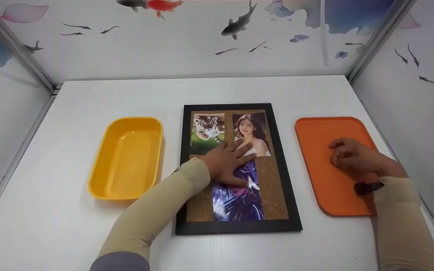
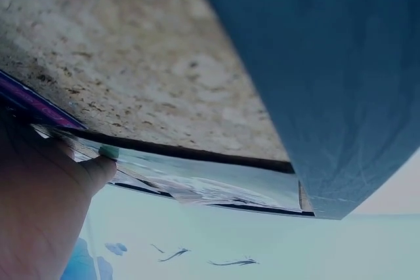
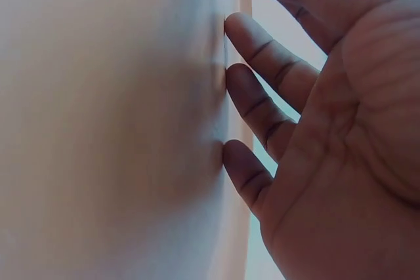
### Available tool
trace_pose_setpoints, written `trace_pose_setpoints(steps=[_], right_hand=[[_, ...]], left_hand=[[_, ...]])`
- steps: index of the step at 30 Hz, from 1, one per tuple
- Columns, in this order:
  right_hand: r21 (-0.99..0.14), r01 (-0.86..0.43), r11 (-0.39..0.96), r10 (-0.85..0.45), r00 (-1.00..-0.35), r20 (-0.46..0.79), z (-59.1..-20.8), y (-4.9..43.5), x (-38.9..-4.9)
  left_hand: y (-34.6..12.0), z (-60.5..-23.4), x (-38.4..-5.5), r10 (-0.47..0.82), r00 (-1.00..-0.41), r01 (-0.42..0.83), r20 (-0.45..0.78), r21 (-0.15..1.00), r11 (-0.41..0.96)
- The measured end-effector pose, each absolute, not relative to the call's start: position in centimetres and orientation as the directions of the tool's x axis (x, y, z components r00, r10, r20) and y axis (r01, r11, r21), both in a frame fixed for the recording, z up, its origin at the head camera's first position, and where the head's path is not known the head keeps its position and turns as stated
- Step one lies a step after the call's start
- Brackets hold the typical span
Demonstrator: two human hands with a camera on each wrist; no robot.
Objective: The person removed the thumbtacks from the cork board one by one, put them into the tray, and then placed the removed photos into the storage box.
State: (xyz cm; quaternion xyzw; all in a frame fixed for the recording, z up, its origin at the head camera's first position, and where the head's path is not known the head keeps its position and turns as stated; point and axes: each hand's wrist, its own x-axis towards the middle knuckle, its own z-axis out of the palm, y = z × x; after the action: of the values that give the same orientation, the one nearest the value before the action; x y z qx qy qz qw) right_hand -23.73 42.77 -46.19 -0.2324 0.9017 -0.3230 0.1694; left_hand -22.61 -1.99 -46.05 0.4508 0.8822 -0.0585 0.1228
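My left hand (image 1: pixel 226 163) lies spread over the middle of a black-framed cork board (image 1: pixel 275 188). Its palm and thumb cover the upper part of a blue-purple picture (image 1: pixel 237 207). The fingertips reach the lower edges of a tiger photo (image 1: pixel 209 126) and a portrait photo of a person (image 1: pixel 264 146). To the right, my right hand (image 1: pixel 356 155) is over an orange tray (image 1: pixel 326 139), fingers loosely bent. In the right wrist view, fingertips (image 3: pixel 239 152) meet the tray's surface, and no object shows between the visible fingers.
A yellow basin (image 1: pixel 128 162) stands left of the board, beside my left forearm. All of it sits on a white table (image 1: pixel 239 250). Printed panels with fish (image 1: pixel 237 24) wall in the back and both sides, joined by metal posts (image 1: pixel 379 39) at the corners.
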Motion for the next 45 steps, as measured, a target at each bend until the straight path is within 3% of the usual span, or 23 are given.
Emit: trace_pose_setpoints(steps=[20, 30, 45], right_hand=[[-0.708, -0.128, 0.695, -0.43, -0.863, -0.266, -46.4, 43.0, -23.3], [-0.751, -0.125, 0.648, -0.46, -0.85, -0.256, -45.6, 42.8, -23.0], [-0.642, -0.016, 0.766, -0.348, -0.851, -0.393, -44.0, 41.8, -23.8]], left_hand=[[-1.9, -46.0, -22.7, 0.773, -0.564, 0.812, -0.29, -0.026, 0.583], [-1.9, -46.1, -22.7, 0.774, -0.564, 0.813, -0.287, -0.025, 0.582], [-1.9, -46.4, -22.9, 0.765, -0.567, 0.812, -0.305, -0.051, 0.582]])
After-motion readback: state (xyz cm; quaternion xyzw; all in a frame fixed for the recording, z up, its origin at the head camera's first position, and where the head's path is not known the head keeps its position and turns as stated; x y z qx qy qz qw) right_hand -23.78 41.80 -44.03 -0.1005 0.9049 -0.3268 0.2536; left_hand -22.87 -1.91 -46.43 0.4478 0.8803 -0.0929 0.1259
